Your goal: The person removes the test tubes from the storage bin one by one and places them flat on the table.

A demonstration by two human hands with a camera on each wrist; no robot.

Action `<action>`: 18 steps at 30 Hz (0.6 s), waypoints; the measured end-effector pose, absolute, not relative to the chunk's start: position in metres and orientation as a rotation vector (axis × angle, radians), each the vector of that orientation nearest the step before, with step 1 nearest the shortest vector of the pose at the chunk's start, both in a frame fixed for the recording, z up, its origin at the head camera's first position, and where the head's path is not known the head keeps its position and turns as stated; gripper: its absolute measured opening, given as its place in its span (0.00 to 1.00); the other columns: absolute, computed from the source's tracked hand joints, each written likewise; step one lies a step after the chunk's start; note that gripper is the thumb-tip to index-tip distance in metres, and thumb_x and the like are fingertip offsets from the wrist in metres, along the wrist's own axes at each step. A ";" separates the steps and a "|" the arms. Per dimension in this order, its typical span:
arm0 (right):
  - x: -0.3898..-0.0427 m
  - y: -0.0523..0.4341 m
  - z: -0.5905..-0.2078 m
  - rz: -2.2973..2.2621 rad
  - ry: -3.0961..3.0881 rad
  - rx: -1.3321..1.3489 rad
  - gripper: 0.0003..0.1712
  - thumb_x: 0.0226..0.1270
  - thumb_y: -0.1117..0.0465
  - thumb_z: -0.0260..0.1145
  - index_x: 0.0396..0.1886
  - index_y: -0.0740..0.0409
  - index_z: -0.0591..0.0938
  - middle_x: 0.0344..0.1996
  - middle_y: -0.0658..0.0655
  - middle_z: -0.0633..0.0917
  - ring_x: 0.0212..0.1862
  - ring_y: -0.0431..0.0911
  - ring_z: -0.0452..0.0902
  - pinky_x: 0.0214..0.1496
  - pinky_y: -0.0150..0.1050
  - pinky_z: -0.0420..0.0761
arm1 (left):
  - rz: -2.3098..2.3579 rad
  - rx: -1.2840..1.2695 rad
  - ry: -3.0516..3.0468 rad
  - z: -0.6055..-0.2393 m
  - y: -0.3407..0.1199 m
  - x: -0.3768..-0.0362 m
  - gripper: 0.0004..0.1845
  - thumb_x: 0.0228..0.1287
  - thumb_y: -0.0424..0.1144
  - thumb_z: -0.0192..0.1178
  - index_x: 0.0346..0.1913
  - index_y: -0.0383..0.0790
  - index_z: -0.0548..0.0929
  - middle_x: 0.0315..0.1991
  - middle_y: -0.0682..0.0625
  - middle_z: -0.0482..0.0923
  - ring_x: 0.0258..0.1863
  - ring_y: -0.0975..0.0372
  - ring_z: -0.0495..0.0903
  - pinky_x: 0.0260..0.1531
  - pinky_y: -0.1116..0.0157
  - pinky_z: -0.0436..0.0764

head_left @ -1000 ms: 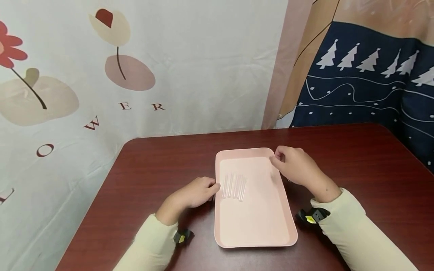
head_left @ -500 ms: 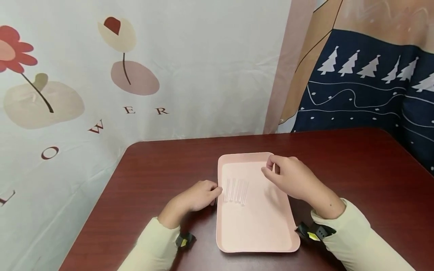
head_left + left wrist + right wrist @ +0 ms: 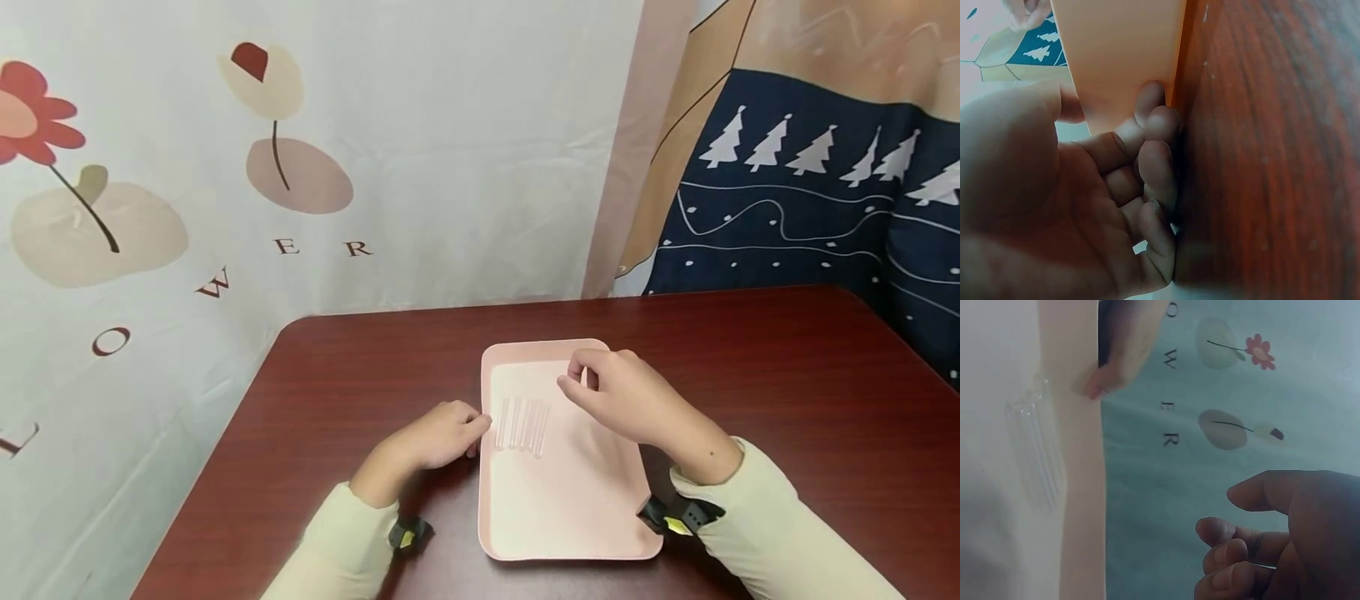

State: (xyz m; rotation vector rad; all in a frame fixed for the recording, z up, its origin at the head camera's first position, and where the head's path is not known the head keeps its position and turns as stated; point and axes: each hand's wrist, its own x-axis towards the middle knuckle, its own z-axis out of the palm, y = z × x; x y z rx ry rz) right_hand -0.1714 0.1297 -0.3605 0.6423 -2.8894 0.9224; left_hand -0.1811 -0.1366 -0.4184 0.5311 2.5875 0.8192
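Observation:
A pale pink rectangular tray [image 3: 570, 508] lies on the table, with several thin clear tubes [image 3: 521, 427] side by side on its left half. At the tray's left side my left hand [image 3: 441, 437] pinches the wall. In the left wrist view its thumb laps over the rim and the curled fingers [image 3: 1159, 169] bear on the outside, low by the tabletop. My right hand [image 3: 626, 398] hovers over the tray's upper right part, to the right of the tubes. The right wrist view shows a gap between its thumb and bent fingers, with nothing held there.
The dark red-brown table [image 3: 360, 367] extends around the tray. Behind it hangs a light curtain [image 3: 465, 167] with flowers and letters. A navy fabric [image 3: 787, 200] with white trees is at the right. Each wrist carries a small black device [image 3: 411, 533].
My right hand has moved left from the tray's right rim to above its inside. The left hand keeps its place at the left rim. The tubes lie as before.

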 end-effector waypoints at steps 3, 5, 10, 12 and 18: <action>-0.177 0.124 -0.365 0.910 -2.917 0.661 0.09 0.68 0.55 0.62 0.27 0.50 0.79 0.17 0.48 0.75 0.21 0.39 0.68 0.24 0.34 0.70 | 0.823 0.518 2.585 -0.418 -0.136 -0.181 0.23 0.68 0.41 0.43 0.18 0.40 0.80 0.16 0.53 0.75 0.17 0.65 0.67 0.26 0.67 0.70; -0.180 0.121 -0.367 0.897 -2.927 0.673 0.10 0.67 0.55 0.62 0.25 0.50 0.79 0.16 0.48 0.75 0.21 0.39 0.68 0.24 0.34 0.69 | 0.821 0.512 2.585 -0.419 -0.136 -0.181 0.23 0.69 0.42 0.43 0.18 0.40 0.81 0.16 0.53 0.76 0.18 0.65 0.68 0.26 0.67 0.71; -0.185 0.120 -0.371 0.875 -2.954 0.685 0.11 0.67 0.57 0.62 0.23 0.51 0.78 0.12 0.47 0.71 0.18 0.39 0.65 0.23 0.34 0.67 | 0.819 0.528 2.587 -0.420 -0.134 -0.182 0.24 0.69 0.42 0.43 0.18 0.40 0.81 0.16 0.53 0.76 0.17 0.65 0.69 0.26 0.67 0.71; -0.186 0.118 -0.373 0.860 -2.965 0.681 0.11 0.66 0.58 0.63 0.22 0.51 0.78 0.11 0.46 0.70 0.17 0.39 0.64 0.22 0.33 0.66 | 0.827 0.533 2.584 -0.420 -0.133 -0.183 0.24 0.69 0.41 0.43 0.18 0.40 0.81 0.16 0.53 0.76 0.17 0.65 0.69 0.25 0.67 0.71; -0.189 0.108 -0.381 0.799 -3.020 0.680 0.13 0.66 0.55 0.64 0.21 0.51 0.78 0.10 0.46 0.70 0.18 0.40 0.64 0.23 0.33 0.66 | 0.841 0.502 2.582 -0.419 -0.135 -0.183 0.23 0.68 0.41 0.43 0.17 0.39 0.81 0.15 0.53 0.75 0.17 0.65 0.68 0.25 0.67 0.71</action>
